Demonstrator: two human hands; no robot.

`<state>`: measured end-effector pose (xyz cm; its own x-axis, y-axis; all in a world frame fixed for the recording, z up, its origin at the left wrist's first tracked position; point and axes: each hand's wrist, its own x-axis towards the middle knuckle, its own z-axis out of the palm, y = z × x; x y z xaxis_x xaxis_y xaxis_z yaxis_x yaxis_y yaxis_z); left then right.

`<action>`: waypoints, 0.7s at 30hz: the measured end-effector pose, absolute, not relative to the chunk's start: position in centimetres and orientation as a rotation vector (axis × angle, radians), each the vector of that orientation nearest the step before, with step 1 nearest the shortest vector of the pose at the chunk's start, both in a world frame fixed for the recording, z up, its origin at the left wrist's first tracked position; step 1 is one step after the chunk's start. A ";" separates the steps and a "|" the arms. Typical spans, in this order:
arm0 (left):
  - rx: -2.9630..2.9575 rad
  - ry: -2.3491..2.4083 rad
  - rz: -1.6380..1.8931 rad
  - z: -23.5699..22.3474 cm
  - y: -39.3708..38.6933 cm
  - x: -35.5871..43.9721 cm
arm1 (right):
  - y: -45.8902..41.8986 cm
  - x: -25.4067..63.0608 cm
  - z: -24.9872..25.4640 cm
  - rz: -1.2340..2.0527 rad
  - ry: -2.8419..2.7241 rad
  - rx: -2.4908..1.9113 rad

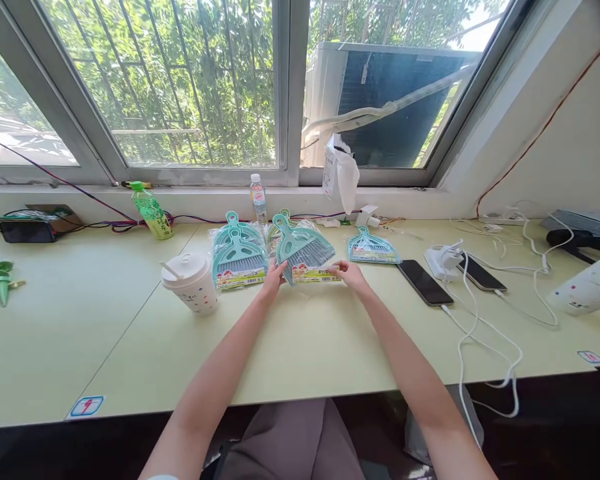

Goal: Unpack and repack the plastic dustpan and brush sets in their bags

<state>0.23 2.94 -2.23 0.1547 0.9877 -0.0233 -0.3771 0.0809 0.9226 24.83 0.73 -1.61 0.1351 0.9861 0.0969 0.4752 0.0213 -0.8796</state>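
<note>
A teal mini dustpan-and-brush set [303, 252] in clear plastic wrap lies on the pale green table [300, 347], tilted up a little. My left hand [274, 278] grips its lower left corner and my right hand [349, 273] pinches its lower right edge by the label. A small stack of the same packaged sets [237, 257] lies just left of it. One more set [371, 248] lies apart to the right.
A lidded paper cup with a straw [193, 283] stands left of the stack. Two phones [425, 282] on white charging cables [485, 347] lie at right. A green bottle [151, 212] and a water bottle [258, 198] stand by the window sill.
</note>
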 end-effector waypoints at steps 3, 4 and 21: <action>0.875 0.793 1.324 -1.8 2.9 -0.1 | 0.6 29.1 -0.8 0.799 -1.422 -1.662; 0.853 0.779 1.352 -1.7 3.0 -0.2 | 0.3 30.6 -0.5 0.685 -1.362 -1.800; 1.039 0.644 1.155 -1.6 1.7 1.2 | -0.9 20.1 -1.5 1.037 -0.991 -1.198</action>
<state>1.25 1.74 -1.61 0.3134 0.9453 0.0903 -0.4197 0.0526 0.9062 20.07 -0.92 -1.47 0.2377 0.9702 0.0471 -0.0908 0.0705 -0.9934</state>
